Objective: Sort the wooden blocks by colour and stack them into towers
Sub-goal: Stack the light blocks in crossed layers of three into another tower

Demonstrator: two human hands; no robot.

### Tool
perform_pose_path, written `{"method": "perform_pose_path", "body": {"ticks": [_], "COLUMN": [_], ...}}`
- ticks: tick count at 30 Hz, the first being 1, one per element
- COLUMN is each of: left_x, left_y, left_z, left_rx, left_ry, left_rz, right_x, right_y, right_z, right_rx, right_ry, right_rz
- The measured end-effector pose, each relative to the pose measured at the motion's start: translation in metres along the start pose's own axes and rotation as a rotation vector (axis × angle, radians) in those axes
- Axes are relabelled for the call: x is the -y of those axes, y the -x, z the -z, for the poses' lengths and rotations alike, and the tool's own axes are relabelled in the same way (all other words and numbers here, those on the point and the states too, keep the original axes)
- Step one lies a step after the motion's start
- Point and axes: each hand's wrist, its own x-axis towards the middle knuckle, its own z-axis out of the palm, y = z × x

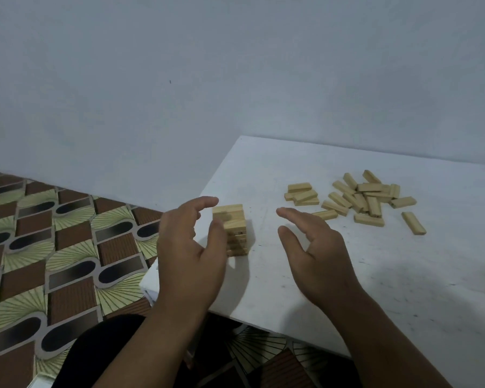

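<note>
Your tower (233, 230) stands upright near the left edge of the white bench (375, 275), long axis straight up, top blocks lying roughly left to right. Your left hand (189, 247) cups it loosely, fingers (207, 202) relaxed, thumb at its front face. Your right hand (314, 247) hovers just beside it, spread and holding nothing. The loose blocks (359, 200) lie scattered farther right, pointing every which way.

A white, scuffed tabletop (333, 275) stands against a plain pale blue-grey wall (179, 79). Left of it lies a patterned floor covering (53, 247) of brown ribbed squares, dark ovals and cream fan shapes, and dark fabric (101, 354) shows at the bottom edge.
</note>
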Motion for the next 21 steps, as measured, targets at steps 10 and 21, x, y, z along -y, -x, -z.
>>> {"method": "perform_pose_path", "body": {"ticks": [10,21], "left_x": [-0.036,-0.027], "left_y": [0.024,0.005], "left_z": [-0.079,-0.154], "left_rx": [0.530,0.894], "left_ry": [-0.111,-0.459], "left_rz": [-0.320,-0.316], "right_x": [-0.039,-0.067], "right_y": [-0.004,-0.012], "right_z": [0.073,0.086], "right_rx": [-0.037,0.064], "right_ry": [0.367,0.598], "right_rz": [-0.241,-0.346]}}
